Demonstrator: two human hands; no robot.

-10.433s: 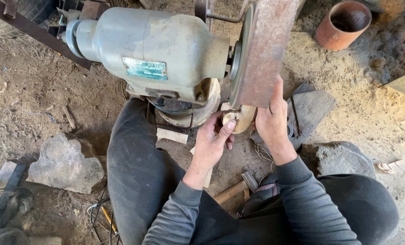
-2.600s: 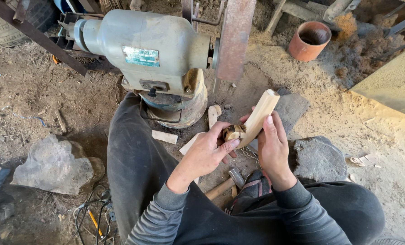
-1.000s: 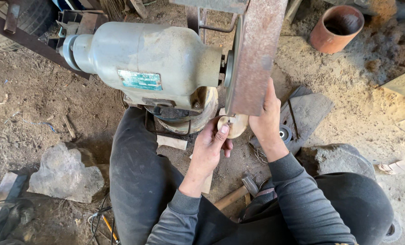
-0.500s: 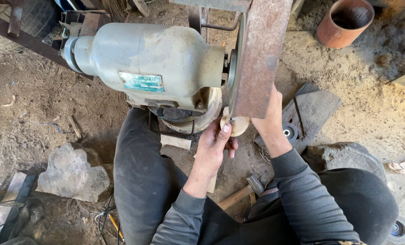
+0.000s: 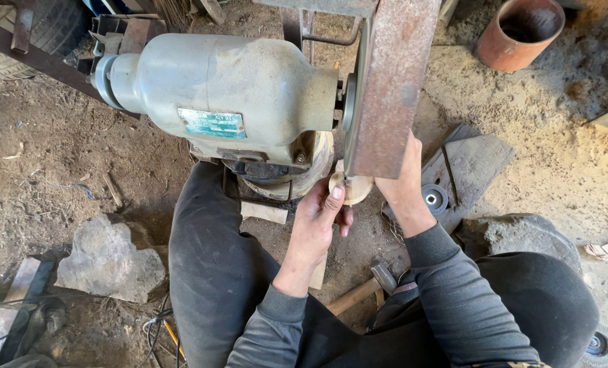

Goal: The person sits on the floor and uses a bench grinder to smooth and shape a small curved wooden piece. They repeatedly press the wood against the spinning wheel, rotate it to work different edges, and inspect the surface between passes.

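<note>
Wooden piece [image 5: 353,189] sits at 12 o'clock from the hands, pinched by left hand [image 5: 317,221] and right hand [image 5: 402,180] under the rusty guard [image 5: 392,88].

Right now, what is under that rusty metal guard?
Under the rusty metal guard, both hands, left and right, hold a pale wooden piece. Its upper part and the wheel are hidden.

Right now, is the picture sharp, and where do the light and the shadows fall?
Head view: mostly sharp, in even daylight; sandy ground at right is brightest, the dirt at left shaded. The grey motor shows a soft sheen, no harsh glare. The rusty guard hides part of the wooden piece, held by the left hand and right hand. Edges bend slightly from the wide lens.
</note>
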